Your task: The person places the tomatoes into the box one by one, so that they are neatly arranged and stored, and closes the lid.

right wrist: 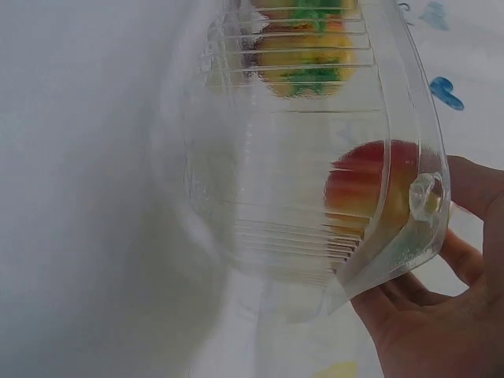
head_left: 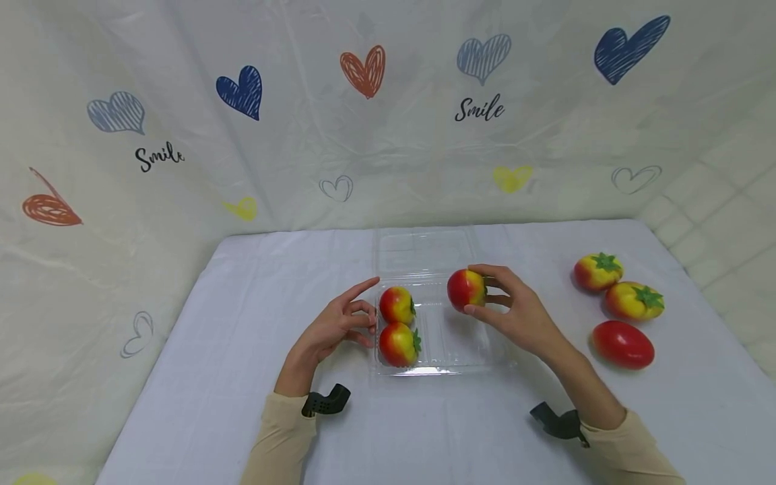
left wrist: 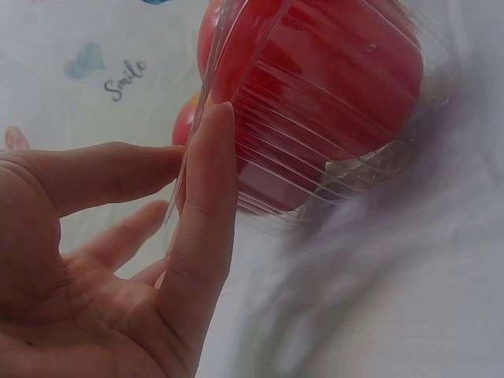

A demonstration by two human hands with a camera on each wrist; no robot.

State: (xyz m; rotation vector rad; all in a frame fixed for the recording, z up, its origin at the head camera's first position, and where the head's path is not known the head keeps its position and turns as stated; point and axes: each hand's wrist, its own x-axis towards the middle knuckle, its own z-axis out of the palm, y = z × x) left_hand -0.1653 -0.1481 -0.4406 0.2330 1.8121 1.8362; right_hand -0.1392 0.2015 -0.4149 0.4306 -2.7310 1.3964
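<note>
A clear plastic box (head_left: 439, 337) with its lid (head_left: 424, 250) folded back lies on the table. Two red-yellow fruits (head_left: 397, 305) (right wrist: 305, 59) stand along its left side, one behind the other. My left hand (head_left: 339, 327) pinches the box's left rim between thumb and a finger, as the left wrist view (left wrist: 118, 236) shows. A third red-yellow fruit (head_left: 465, 289) is held by my right hand (head_left: 521, 310) over the right part of the box. Through the clear wall, the right wrist view shows that fruit (right wrist: 370, 181) beside my right hand (right wrist: 449, 315).
To the right on the white tablecloth (head_left: 242, 303) lie two yellow-red fruits (head_left: 634, 301) with green leaves and a smooth red oval fruit (head_left: 622, 344). Behind the table hangs a pale sheet (head_left: 418, 135) printed with hearts.
</note>
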